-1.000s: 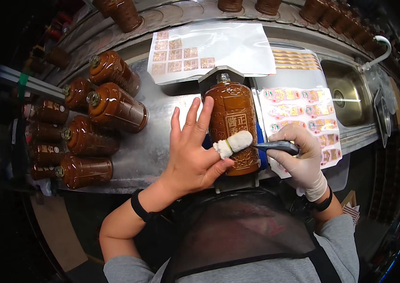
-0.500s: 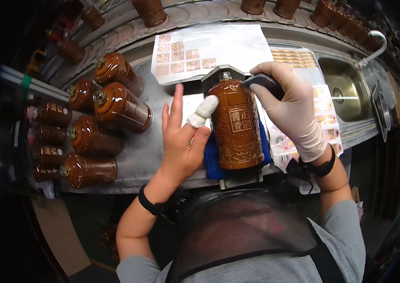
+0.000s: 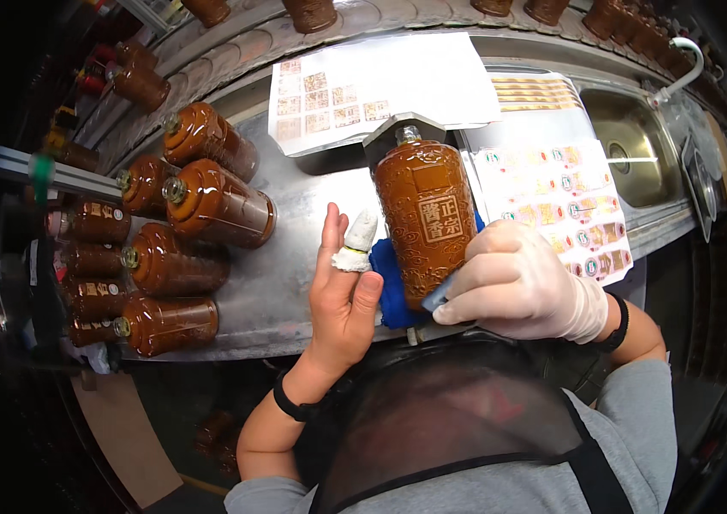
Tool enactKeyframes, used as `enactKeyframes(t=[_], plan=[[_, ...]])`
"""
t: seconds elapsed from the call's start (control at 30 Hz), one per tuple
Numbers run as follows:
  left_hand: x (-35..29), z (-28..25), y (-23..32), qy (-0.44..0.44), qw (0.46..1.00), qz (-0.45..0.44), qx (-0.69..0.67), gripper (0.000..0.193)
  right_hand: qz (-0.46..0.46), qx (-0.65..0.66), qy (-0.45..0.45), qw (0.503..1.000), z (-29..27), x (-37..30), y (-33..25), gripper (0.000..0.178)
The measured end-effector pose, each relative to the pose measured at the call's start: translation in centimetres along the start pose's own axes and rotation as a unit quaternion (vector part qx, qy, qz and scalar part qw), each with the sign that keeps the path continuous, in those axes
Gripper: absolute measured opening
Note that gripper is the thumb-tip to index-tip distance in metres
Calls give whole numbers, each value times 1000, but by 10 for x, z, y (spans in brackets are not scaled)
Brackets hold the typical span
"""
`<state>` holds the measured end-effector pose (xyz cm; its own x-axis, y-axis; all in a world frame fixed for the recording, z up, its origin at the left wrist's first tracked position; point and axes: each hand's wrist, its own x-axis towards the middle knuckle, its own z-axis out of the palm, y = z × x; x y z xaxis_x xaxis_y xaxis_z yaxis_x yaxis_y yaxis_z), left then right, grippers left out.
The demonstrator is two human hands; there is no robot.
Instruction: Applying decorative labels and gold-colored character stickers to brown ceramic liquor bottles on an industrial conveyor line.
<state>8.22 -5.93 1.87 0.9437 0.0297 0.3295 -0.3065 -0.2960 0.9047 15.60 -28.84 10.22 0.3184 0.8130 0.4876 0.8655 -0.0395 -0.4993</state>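
A brown embossed bottle (image 3: 426,184) with a clear glass neck lies on its side on a blue cloth (image 3: 394,291), neck away from me, in a dark metal cradle (image 3: 380,137). My right hand (image 3: 517,287), in a white glove, pinches a flat blue-grey scraper (image 3: 438,295) against the bottle's near end. Most of the scraper is hidden by the fingers. My left hand (image 3: 343,313) is held open just left of the bottle, fingers up and holding nothing. One of its fingers wears a white cover (image 3: 361,236) tied with a thin band.
Several brown bottles (image 3: 222,204) stand and lie on the metal table to the left. Sticker sheets lie behind (image 3: 415,77) and right (image 3: 552,206) of the cradle. A sink (image 3: 629,163) is at the right. More bottles (image 3: 310,13) stand on a conveyor behind.
My right hand has slid from the bottle's neck end down to its near end with the scraper. My left hand has drawn back slightly toward me, away from the bottle.
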Motion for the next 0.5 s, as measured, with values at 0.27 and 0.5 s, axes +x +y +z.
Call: enactKeyframes(t=[0.27, 0.5], plan=[[1, 13, -2, -38, 999, 23, 24, 51, 112, 21, 112, 987, -1, -19, 12, 36], [0, 13, 6, -36, 999, 14, 37, 52, 418, 219, 276, 837, 8, -1, 28, 24]])
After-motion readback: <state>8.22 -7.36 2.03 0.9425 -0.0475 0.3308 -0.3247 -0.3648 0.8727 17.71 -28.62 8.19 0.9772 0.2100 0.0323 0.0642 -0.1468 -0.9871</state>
